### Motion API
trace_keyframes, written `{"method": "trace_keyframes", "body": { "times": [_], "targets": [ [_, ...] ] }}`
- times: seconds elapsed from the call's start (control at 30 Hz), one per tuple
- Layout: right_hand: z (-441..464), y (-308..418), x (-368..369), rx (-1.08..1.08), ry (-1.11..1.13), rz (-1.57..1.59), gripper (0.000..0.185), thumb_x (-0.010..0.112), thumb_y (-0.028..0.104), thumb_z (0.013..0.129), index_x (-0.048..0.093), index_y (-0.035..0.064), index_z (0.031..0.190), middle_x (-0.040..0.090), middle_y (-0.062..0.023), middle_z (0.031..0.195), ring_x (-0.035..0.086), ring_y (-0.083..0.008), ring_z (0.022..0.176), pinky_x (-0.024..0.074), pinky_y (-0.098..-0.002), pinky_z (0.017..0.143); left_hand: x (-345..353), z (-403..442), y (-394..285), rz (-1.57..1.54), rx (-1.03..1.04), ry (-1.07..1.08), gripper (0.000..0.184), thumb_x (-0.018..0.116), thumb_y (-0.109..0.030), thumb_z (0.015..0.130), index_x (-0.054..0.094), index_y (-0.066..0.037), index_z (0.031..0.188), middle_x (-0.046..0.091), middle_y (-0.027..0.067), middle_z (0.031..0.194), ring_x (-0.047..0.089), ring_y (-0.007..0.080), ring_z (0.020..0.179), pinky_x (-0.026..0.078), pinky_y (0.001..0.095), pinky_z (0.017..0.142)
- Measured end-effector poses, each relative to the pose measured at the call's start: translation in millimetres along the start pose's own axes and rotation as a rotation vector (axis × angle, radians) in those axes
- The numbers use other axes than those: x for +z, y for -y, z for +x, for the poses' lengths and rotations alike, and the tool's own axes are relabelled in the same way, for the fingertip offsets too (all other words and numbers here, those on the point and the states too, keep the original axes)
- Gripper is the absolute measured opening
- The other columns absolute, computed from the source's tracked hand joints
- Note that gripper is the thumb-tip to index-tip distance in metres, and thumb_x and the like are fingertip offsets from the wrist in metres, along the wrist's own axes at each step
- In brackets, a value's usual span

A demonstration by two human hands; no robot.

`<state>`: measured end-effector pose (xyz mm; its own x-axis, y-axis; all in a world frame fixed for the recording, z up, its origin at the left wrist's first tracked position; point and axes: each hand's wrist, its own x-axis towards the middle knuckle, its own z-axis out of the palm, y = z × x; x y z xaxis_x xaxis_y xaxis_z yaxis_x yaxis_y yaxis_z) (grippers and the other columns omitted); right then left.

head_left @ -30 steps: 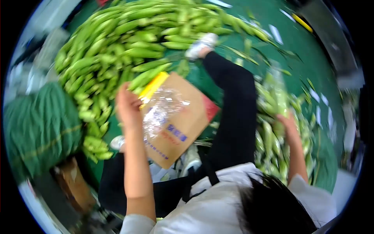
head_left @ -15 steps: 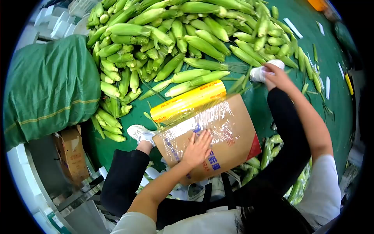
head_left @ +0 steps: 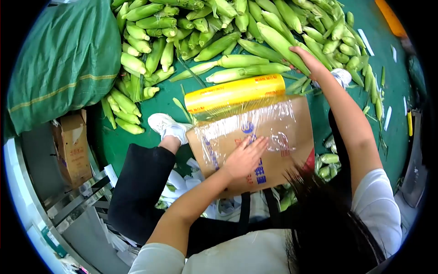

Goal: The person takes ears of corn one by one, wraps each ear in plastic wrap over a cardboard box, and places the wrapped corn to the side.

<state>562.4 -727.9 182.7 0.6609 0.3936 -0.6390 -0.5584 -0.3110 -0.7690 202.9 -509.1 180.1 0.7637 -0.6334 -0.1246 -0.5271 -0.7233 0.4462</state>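
My left hand (head_left: 245, 158) lies flat, fingers stretched out, on a cardboard box (head_left: 292, 123) covered with clear film. Along the far edge of the box rests a yellow roll of cling film (head_left: 235, 93), its loose sheet drawn over the cardboard. At the near right side of the heap, my right hand (head_left: 306, 63) is closed around the lower end of a green ear of corn (head_left: 276, 39). The fingers are partly hidden behind the ear. More unhusked ears of corn (head_left: 246, 71) lie just beyond the roll.
A stuffed green sack (head_left: 64, 59) stands at the left, above an open carton (head_left: 73, 148). White shoes (head_left: 166, 128) flank the box. Film-wrapped corn (head_left: 328, 165) lies at the near right. A yellow-handled tool (head_left: 409, 123) and white strips (head_left: 388, 118) lie at the right.
My right hand has moved from beside the right shoe to the heap and taken hold of an ear of corn. My left hand stays flat on the box.
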Motion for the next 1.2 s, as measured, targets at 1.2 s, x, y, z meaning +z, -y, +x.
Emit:
{"method": "trace_keyframes", "body": {
  "times": [1.2],
  "targets": [
    [-184, -126, 178, -0.540, -0.482, 0.213, 0.017, 0.060, 0.018, 0.092, 0.068, 0.0041, 0.088, 0.073, -0.0074, 0.093, 0.069, -0.0239, 0.096, 0.0493, -0.0373, 0.089, -50, -14, 20, -0.158, -0.316, -0.226, 0.074, 0.078, -0.011, 0.077, 0.050, -0.014, 0.146, 0.057, 0.0136, 0.132, 0.053, 0.0344, 0.125, 0.044, 0.0456, 0.106]
  ]
}}
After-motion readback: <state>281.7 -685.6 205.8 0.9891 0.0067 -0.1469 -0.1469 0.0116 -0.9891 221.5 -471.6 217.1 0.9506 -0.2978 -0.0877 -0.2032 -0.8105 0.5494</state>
